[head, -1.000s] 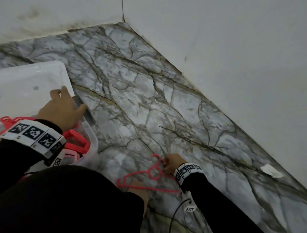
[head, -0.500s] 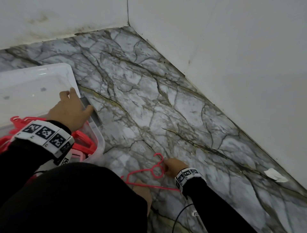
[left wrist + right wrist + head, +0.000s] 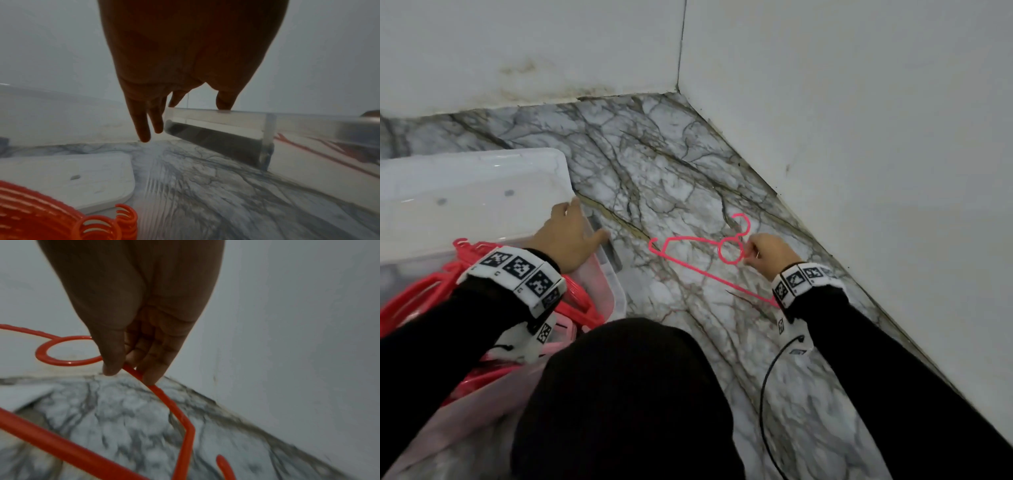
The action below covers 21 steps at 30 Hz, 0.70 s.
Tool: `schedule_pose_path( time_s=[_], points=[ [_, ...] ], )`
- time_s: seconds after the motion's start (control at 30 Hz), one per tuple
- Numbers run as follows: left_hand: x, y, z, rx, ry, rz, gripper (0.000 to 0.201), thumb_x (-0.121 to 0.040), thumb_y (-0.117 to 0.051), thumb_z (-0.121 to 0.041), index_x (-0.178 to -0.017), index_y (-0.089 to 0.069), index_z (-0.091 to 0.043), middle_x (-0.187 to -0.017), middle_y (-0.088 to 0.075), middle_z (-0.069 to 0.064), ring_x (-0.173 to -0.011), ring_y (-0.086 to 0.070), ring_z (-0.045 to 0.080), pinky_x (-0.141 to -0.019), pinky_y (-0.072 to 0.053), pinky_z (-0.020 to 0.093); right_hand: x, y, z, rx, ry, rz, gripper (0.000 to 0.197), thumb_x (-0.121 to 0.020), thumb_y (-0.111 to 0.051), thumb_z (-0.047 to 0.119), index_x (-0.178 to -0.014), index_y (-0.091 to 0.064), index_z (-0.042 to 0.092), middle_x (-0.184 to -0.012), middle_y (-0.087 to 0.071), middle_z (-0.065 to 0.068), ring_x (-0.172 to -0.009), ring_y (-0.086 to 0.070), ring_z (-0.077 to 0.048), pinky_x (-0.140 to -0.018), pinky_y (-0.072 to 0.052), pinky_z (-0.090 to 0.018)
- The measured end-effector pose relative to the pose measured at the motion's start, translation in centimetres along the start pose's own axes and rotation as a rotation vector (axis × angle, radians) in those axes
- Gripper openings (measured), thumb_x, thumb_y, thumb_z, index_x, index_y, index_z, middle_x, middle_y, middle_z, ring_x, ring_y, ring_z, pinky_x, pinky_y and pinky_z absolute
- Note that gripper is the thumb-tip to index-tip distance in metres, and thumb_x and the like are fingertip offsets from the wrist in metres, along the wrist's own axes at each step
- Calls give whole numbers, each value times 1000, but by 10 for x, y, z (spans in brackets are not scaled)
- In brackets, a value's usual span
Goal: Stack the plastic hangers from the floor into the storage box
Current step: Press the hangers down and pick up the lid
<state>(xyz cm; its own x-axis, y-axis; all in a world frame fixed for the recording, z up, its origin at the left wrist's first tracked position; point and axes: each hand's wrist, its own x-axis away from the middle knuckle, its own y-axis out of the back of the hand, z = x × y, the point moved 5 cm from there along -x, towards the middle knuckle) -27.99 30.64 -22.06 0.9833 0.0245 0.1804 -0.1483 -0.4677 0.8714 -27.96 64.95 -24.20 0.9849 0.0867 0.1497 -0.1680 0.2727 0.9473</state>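
Hanger (image 3: 690, 247) in right hand (image 3: 767, 254), hook toward the far wall.

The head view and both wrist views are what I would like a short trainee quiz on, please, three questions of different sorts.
1. True or false: the right hand pinches the pink hanger beside its ring.
2. What does the left hand rest on?
A. the lid
B. the rim of the clear storage box
C. the floor
3. Fill in: the stacked hangers lie inside the ____.

Key: 1 true; 2 B; 3 storage box.
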Motion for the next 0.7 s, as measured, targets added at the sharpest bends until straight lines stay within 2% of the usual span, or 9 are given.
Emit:
schedule_pose_path(
  time_s=[0.07,0.17,0.27,0.37,0.43,0.5,0.57,0.63,0.7],
  points=[
    [1,7,5,125,-28,0,76,-95,-52,-40,-149,-18,1,-153,-26,20,-137,-33,32,-112,-27,40,-16,34,29,-3,65,-73,10,-77,-69,7,-85,-63,6,-90,-68,-12,-88,-62,-29,-75,-43,-31],
    [4,27,17,287,-16,-15,60,-97,-49,-34,-146,-30,-4,-150,-37,12,-131,-45,26,-106,-32,32,-35,75,86,50,187,-122,11,-77,-69,8,-86,-63,6,-90,-68,-12,-89,-62,-29,-78,-44,-33],
    [7,68,28,391,-8,-179,48,-99,-46,-33,-139,-42,-7,-139,-50,12,-124,-51,26,-100,-34,29,-51,100,155,147,340,-132,12,-81,-67,10,-91,-62,5,-96,-66,-14,-93,-60,-31,-80,-44,-36],
    [19,124,39,429,-71,-411,25,-100,-44,-18,-119,-61,-14,-114,-63,10,-99,-59,20,-83,-38,19,-60,111,223,219,439,-110,13,-85,-62,10,-95,-61,4,-102,-64,-15,-97,-60,-31,-85,-47,-39],
    [27,159,53,572,-82,-497,31,-95,-38,0,-105,-66,-10,-94,-67,5,-77,-59,7,-72,-41,13,-63,115,262,247,479,-102,15,-86,-62,12,-99,-61,4,-106,-64,-15,-101,-59,-30,-86,-46,-36],
    [37,188,73,793,-47,-468,38,-91,-28,6,-89,-64,-7,-69,-70,-4,-59,-62,4,-59,-47,15,-63,115,298,292,518,-91,17,-85,-64,14,-99,-62,5,-107,-65,-14,-102,-60,-29,-84,-45,-33],
    [48,209,91,839,-48,-401,34,-95,-30,-3,-83,-61,-12,-62,-70,-6,-52,-64,7,-50,-48,18,-61,111,332,338,543,-69,8,-84,-64,14,-88,-63,8,-102,-67,-14,-97,-63,-29,-79,-47,-31],
    [61,220,110,689,-62,-311,22,-98,-46,-15,-85,-64,-16,-71,-71,-4,-53,-66,8,-46,-49,18,-56,98,363,360,581,-28,14,-83,-64,11,-71,-58,13,-100,-68,-14,-96,-64,-29,-76,-46,-29],
    [73,221,131,394,-91,-237,7,-92,-61,-18,-89,-67,-19,-76,-70,-5,-56,-67,5,-47,-52,19,-50,77,389,361,627,12,5,-83,-64,7,-79,-64,11,-100,-69,-14,-97,-64,-28,-76,-46,-29]
  ],
)
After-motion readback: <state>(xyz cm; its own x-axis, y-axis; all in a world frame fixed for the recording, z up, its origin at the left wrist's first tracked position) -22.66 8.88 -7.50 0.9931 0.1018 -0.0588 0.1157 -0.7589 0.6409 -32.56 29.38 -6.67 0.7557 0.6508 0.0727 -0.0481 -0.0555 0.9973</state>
